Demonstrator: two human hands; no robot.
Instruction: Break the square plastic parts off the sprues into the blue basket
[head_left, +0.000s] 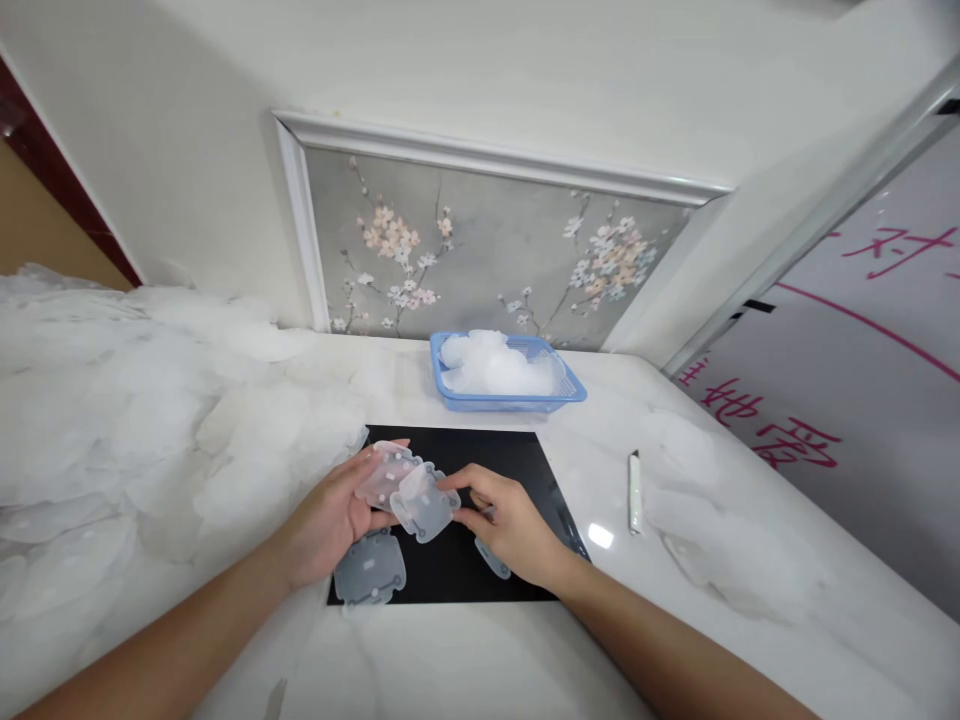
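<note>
My left hand [322,530] is closed on a thin, translucent plastic sheet [381,476] with scalloped edges and small slots, thumb on top and fingers beneath. Between the thumb and index finger of my right hand [517,525] is a second such sheet [421,505], which overlaps the first one. Both are held above a black mat [442,580]. Another translucent sheet [369,568] lies at the mat's lower left corner, below my left hand. Part of one more sheet [493,560] shows under my right hand, which hides the remainder.
A large heap of translucent sheets [150,420] covers the left of the white marbled table [420,660]. Behind the mat, a blue basket [502,403] holds more sheets. To the right lie a pale cutter-like tool [635,492] and scattered sheets [735,560]. A wall [480,90] rises behind.
</note>
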